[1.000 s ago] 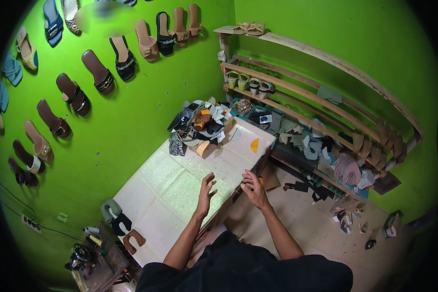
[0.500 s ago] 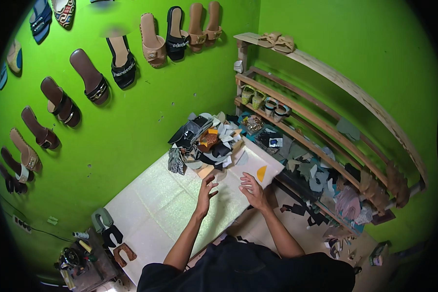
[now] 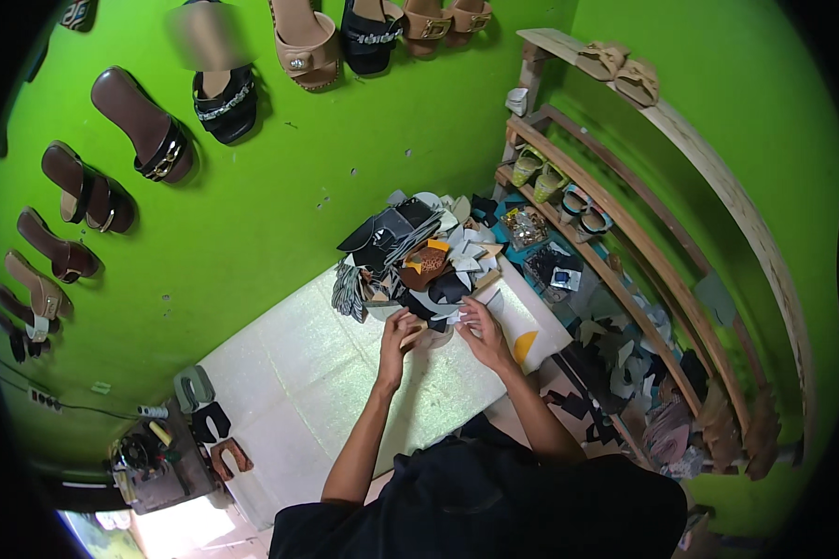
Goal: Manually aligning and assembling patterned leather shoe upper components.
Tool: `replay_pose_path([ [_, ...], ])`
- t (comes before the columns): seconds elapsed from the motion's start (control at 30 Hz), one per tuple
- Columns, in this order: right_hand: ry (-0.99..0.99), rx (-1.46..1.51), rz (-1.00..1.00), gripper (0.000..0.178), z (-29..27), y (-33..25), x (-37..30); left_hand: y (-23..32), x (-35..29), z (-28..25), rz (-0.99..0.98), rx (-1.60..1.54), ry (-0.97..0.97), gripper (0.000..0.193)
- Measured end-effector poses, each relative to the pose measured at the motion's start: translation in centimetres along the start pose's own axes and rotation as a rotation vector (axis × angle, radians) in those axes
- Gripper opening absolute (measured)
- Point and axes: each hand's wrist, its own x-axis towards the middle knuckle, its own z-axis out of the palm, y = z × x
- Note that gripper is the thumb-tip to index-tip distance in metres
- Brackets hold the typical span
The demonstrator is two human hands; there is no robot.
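Observation:
A heap of cut leather and fabric scraps lies at the far end of a white, shiny-topped table. It mixes black, grey, white, brown and striped pieces. At its near edge is my left hand, palm inward, with loosely bent fingers and nothing visible in them. Facing it, my right hand has its fingers apart, their tips beside a small white scrap at the heap's edge. Whether the fingertips touch the scraps is hard to tell. A yellow half-round piece lies just right of my right hand.
Wooden racks with sandals and more scraps stand on the right. Sandals hang along the green wall. Several U-shaped pieces lie at the table's left end, by a small cluttered stand.
Both hands have moved forward to the near edge of the scrap heap. The view has shifted, bringing the heap and racks lower or further right in the picture.

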Motion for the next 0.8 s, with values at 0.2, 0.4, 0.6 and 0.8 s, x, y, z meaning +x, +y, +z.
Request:
replay_pose_path([
  [0.2, -0.108, -0.019, -0.043, 0.054, -0.9, 1.5, 6.0, -0.7, 4.8, 1.1, 0.014, 0.043, 0.147, 0.046],
  [0.4, -0.109, -0.302, -0.274, 0.050, -1.3, 2.6, 11.2, -1.0, 9.0, 2.7, 0.518, 0.874, 0.334, 0.041],
  [0.6, -0.206, -0.461, -0.332, 0.051, -0.9, 4.4, 14.2, 0.0, 10.9, 4.0, 0.277, 1.052, 0.378, 0.022],
  [0.8, -0.177, -0.341, -0.352, 0.052, -1.6, 2.9, 14.7, 4.0, 10.6, 4.5, 0.416, 1.012, 0.377, 0.019],
])
